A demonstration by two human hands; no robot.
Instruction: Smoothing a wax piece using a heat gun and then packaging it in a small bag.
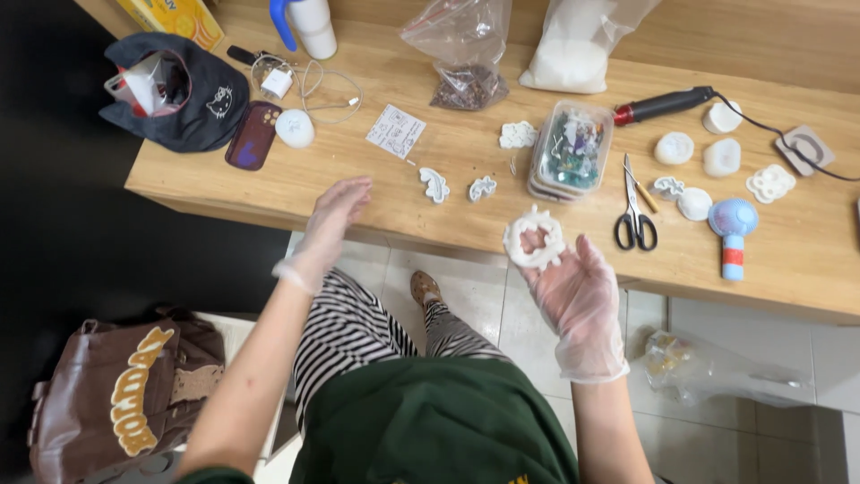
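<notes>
Right hand (578, 291) in a clear glove pinches a white ring-shaped frilly mould (534, 240) at its fingertips, just off the wooden table's (448, 215) edge. Left hand (330, 224) hovers flat, fingers spread, holding nothing.

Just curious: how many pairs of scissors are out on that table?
1. The black-handled scissors lie on the wooden table, right of the clear plastic box and left of the small blue fan. Others could be hidden.

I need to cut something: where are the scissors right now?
In the head view, the black-handled scissors lie on the wooden table, right of the clear plastic box, left of the small blue fan.
</notes>
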